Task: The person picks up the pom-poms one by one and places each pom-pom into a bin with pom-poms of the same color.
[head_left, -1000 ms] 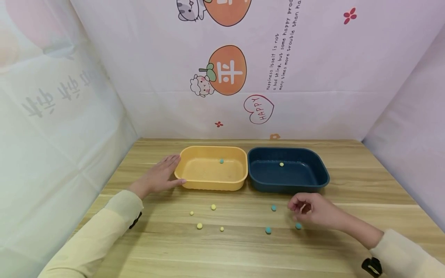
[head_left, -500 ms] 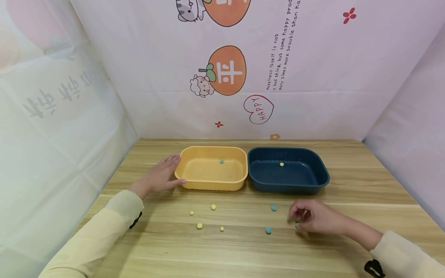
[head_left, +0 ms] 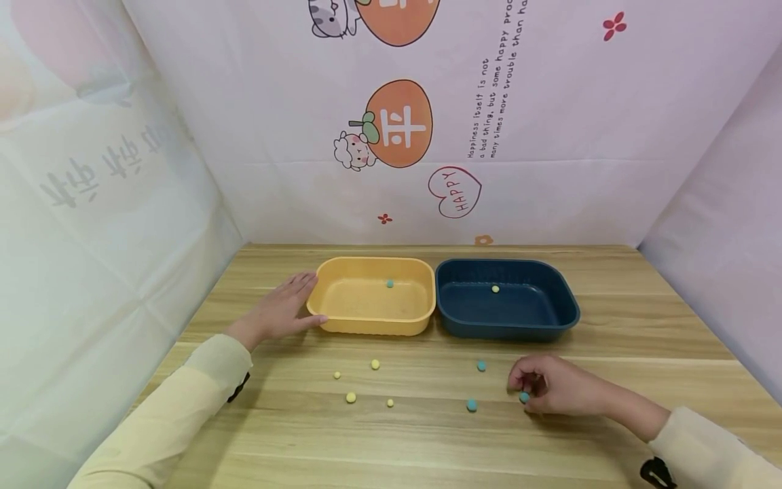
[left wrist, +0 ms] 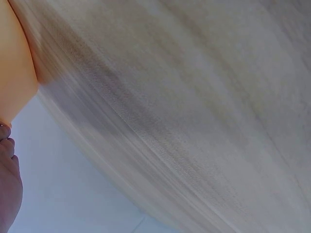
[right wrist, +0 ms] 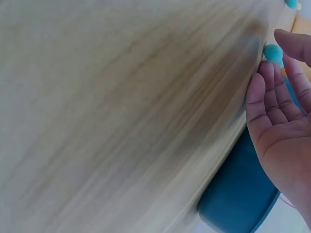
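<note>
"Right hand low over the counter, a teal ball there at the navy tray's six o'clock! Pinched?"

"Can't tell! Narrow grip, thumb and fingers about it, contact unclear. I'd squeeze gently round its middle; it could roll."

"Outward: a second teal ball at ten o'clock, a third teal ball at nine. Trays?"

"Navy at twelve, one pale yellow ball inside! Yellow tray at ten holds a fourth teal ball; left hand, fingers outstretched, touches its nine-o'clock side."
</note>
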Motion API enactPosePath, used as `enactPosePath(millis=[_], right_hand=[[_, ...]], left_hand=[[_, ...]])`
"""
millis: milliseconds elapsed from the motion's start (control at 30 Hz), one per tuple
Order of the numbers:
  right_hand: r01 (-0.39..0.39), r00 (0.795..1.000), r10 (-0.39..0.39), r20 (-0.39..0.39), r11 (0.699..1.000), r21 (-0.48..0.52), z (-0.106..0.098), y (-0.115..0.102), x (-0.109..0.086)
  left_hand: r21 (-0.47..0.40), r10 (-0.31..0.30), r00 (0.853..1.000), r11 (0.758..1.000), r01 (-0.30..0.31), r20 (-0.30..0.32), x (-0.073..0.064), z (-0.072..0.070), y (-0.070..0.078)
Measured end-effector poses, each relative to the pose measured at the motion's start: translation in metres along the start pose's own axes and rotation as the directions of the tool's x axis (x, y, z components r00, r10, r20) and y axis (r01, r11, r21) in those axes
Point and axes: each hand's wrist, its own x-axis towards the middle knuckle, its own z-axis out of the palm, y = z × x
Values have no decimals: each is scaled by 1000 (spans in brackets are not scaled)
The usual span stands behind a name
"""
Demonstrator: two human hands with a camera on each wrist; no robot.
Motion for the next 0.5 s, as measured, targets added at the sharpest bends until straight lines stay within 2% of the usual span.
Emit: enactPosePath(millis=[167,500], right_hand=[[15,1000,-15,6,1000,-27,1,1,1],[-8,1000,9,8,999,-50,1,2,2]], left_hand=[[-1,-1,1000,1000,1,-1,0,0,0],[16,5,1000,1000,-5,-8,0,0,-1]])
